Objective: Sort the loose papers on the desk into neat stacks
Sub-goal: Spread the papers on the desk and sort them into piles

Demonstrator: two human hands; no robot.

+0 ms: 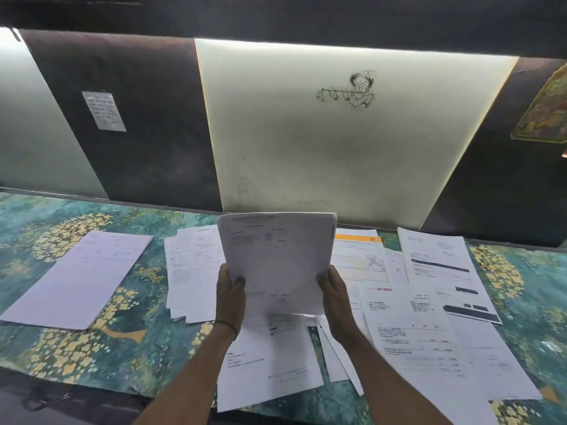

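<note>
A sheaf of papers (276, 256) is gripped upright by the left hand (230, 292) and right hand (333, 294) above a teal, floral-clothed worktop (61, 348) strewn with loose sheets (429, 332). One neat stack (79, 277) is laid at left, and a lit wall panel (306, 154) is seen behind.

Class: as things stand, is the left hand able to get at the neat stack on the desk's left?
Probably not yet: the left hand grips the raised sheaf with the right hand. Only flat sheets lie between it and the neat stack.
</note>
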